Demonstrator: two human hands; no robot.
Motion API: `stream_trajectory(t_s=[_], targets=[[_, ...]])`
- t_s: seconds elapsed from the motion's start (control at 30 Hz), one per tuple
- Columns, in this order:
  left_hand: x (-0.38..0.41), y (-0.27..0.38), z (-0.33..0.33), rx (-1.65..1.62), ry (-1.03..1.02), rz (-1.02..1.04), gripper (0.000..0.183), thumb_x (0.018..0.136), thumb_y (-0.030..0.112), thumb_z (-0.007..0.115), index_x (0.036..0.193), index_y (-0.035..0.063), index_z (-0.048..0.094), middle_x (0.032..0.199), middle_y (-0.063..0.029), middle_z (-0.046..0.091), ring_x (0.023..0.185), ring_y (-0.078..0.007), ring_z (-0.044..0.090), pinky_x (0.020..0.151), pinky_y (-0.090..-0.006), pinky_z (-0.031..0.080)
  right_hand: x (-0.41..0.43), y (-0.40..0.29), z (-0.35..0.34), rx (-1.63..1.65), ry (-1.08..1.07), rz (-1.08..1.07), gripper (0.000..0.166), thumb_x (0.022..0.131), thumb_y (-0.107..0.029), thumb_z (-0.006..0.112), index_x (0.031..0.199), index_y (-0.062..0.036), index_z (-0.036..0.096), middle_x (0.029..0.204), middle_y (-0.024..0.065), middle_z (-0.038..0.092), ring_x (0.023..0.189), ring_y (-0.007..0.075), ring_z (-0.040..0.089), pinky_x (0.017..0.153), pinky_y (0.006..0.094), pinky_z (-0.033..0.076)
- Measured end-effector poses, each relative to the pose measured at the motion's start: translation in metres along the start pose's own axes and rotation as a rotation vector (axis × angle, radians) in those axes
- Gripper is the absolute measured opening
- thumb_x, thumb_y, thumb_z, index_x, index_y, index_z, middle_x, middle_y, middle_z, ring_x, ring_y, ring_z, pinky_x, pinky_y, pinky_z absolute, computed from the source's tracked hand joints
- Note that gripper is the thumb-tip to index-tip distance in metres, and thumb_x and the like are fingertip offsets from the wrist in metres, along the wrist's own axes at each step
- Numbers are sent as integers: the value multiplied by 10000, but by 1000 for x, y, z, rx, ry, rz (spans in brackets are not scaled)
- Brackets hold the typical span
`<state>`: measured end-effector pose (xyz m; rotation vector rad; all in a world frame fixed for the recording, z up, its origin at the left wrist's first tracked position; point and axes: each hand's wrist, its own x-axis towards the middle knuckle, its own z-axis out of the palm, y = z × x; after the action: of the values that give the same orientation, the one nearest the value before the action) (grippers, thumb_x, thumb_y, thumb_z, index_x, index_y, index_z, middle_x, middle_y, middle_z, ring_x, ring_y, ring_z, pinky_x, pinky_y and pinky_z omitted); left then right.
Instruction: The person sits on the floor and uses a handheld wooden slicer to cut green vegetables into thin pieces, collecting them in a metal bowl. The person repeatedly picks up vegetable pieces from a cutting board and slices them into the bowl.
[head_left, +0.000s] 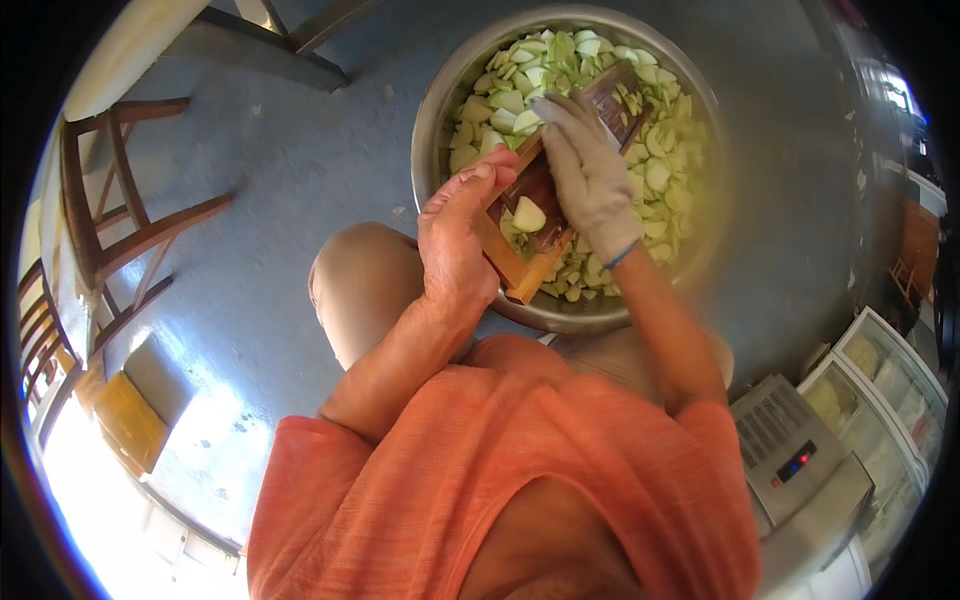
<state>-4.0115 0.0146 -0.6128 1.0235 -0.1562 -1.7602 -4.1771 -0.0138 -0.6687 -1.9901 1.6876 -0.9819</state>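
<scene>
A wooden mandoline slicer (534, 274) lies at a slant across a round metal basin (427, 112). The basin is heaped with pale green vegetable slices (657, 174). My left hand (459, 232), bare, rests against the slicer's left rail with its fingers bent; whether they grip the rail is hidden. Over the middle of the slicer lies my right hand (589, 165), in a pale knitted glove, its fingers stretched toward the far left. What may be under that palm cannot be seen. One cut piece (529, 214) sits on the near part of the slicer, and thin slices stick to its far end.
The basin stands on a blue-grey floor (285, 150) before my knees (367, 285). Wooden chairs (112, 195) are at the left, with dark furniture legs (277, 45) at the upper left. A glass-topped display cabinet (862, 405) with a metal housing (780, 450) stands at the lower right.
</scene>
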Motion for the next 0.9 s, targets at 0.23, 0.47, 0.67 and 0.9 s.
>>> stream_trajectory(t_s=[0.23,0.47,0.67,0.9], targets=[[-2,1,2,22,-4,-11,170,925,127,600,878,-11,688,1123,-112,671,1212,-219,524,1064,-356,369,20,41,-9,-84,-136,363,430,1013,-385,421,1335,-120,527,1386,199,498,1325,400,414,1097,496,354],[1,-3,1,21,-51,-18,180,935,139,590,903,-14,680,1189,-114,644,1181,-215,536,1057,-348,378,17,94,-6,-188,-71,294,585,1012,-513,292,1473,-159,357,1533,184,324,1438,417,229,1200,479,116],[-3,-1,2,-10,-31,-15,225,963,184,570,1019,-17,653,1220,-111,617,1147,-206,540,1033,-344,402,8,25,-4,-230,-260,262,701,983,-607,204,1526,-168,268,1587,186,197,1470,422,108,1194,507,35],[-4,-4,7,45,-53,-51,362,929,184,617,1215,-32,565,1305,-132,542,1170,-213,530,1012,-349,424,13,97,-29,455,290,614,585,1015,-408,372,1457,-25,370,1428,191,476,1316,306,450,1107,362,322]])
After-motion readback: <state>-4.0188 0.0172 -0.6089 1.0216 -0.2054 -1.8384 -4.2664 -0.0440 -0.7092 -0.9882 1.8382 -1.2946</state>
